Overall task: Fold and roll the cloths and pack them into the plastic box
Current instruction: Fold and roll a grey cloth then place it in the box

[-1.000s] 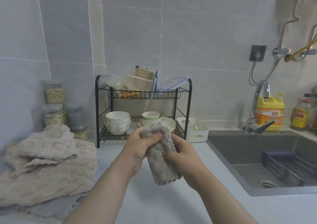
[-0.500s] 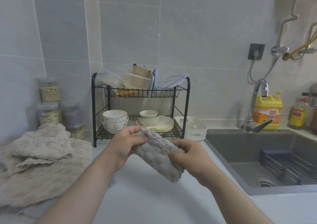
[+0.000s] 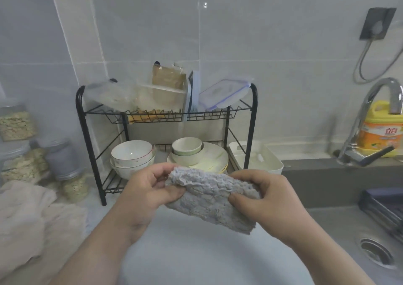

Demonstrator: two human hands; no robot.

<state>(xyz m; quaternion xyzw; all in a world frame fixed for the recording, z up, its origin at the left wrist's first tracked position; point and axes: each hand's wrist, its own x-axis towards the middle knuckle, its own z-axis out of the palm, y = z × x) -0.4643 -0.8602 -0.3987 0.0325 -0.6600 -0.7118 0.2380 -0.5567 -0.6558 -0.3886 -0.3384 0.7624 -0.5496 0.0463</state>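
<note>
A grey fluffy cloth [image 3: 209,199], folded into a thick band, hangs in the air above the counter, lying almost level. My left hand [image 3: 148,188] pinches its left end between thumb and fingers. My right hand [image 3: 261,197] grips its right end with the thumb on the near face. A white plastic box [image 3: 272,162] stands behind my hands, right of the black rack; it looks empty. More beige cloths [image 3: 32,223] lie heaped on the counter at the left.
A black wire rack [image 3: 91,149] holds bowls [image 3: 133,154], plates and food containers. Jars of grain [image 3: 17,125] stand at the far left. To the right are a grey sink [image 3: 349,219], a tap [image 3: 366,119] and a yellow detergent bottle [image 3: 379,132].
The cloth has turned from hanging nearly upright to lying almost level between my hands. My hands have spread apart along it, and the view has come closer to the rack.
</note>
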